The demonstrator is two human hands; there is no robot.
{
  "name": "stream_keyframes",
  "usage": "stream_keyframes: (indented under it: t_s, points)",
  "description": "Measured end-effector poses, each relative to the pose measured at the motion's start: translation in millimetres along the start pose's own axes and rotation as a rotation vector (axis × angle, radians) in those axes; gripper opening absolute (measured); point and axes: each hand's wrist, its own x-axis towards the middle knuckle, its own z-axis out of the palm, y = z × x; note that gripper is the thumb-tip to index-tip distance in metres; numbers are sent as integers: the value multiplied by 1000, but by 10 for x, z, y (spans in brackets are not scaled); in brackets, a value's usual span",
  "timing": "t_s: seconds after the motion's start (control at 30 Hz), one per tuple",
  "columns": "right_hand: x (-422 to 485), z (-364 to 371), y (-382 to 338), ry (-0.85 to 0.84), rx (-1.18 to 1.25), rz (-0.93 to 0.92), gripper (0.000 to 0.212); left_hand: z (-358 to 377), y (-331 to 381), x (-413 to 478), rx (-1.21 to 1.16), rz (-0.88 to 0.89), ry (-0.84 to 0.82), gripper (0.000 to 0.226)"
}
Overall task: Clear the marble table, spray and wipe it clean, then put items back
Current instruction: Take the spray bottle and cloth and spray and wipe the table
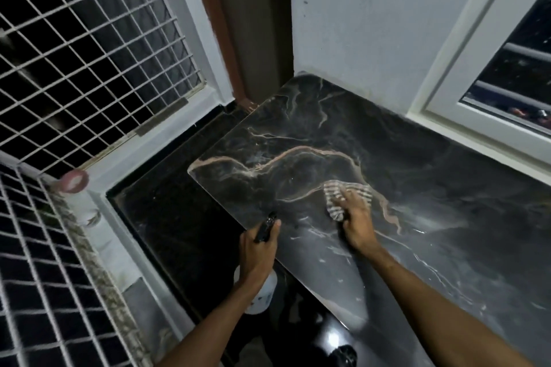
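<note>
The dark marble table [313, 134] with pale veins fills the right half of the view. My right hand [356, 219] lies flat on a striped cloth [343, 192], pressing it onto the marble near the middle. My left hand [258, 250] holds a spray bottle just off the table's left edge. Its black nozzle [267, 226] points toward the table, and its white body [264, 295] shows below my wrist. Wet streaks shine on the marble to the right of the cloth.
A metal grille window [89, 53] and its white sill stand at the left, with a small pink-rimmed cup [74, 182] on the ledge. A second window frame [465, 92] borders the table at the right. The dark floor [179, 217] lies between the table and the left wall.
</note>
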Motion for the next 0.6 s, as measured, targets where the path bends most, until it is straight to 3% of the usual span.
stream_keyframes:
  t_s: [0.07,0.2,0.33,0.47,0.5,0.6]
  points:
    - [174,130,-228,14,31,90,65,-69,8,102,-25,-5,30,45]
    - [261,643,-598,-207,-16,-304,63,-262,-11,407,-34,-6,61,45]
    - [910,714,-833,-68,-11,-17,70,-431,-159,813,-66,-31,94,41]
    - [1096,1125,-1047,-254,-85,-368,76,-636,-198,1177,-104,13,109,45]
    - [1268,1124,-1080,-227,-78,-340,75,-685,-217,1265,-110,12,115,42]
    - [1868,1170,-1304,-65,-59,-19,66,-819,-286,1513,-98,2,133,35]
